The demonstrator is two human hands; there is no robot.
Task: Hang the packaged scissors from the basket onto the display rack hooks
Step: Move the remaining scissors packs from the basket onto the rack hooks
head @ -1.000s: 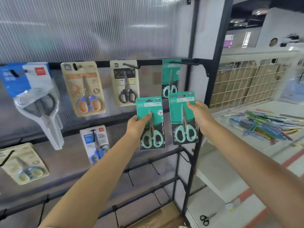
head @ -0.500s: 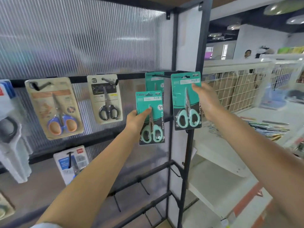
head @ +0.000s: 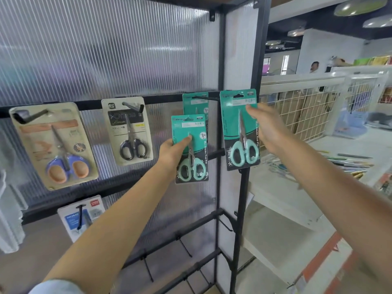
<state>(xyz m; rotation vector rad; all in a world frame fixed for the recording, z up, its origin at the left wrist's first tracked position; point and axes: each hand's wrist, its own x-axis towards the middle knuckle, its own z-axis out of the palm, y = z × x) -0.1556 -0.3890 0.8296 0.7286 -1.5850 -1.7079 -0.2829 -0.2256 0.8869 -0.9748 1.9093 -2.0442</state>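
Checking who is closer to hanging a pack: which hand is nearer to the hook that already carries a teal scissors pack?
Right. The right hand holds its teal pack up level with the hook, just beside its tip. The left hand holds its pack lower, below the hook.

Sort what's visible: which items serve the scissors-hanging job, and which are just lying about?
Job: teal pack in right hand; teal pack in left hand; hung teal pack; its hook.

Bystanders: black-handled scissors pack; pens.

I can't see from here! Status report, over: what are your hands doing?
Left hand holds a teal carded scissors pack. Right hand holds another teal pack beside the black wire hook. One teal pack already hangs there.
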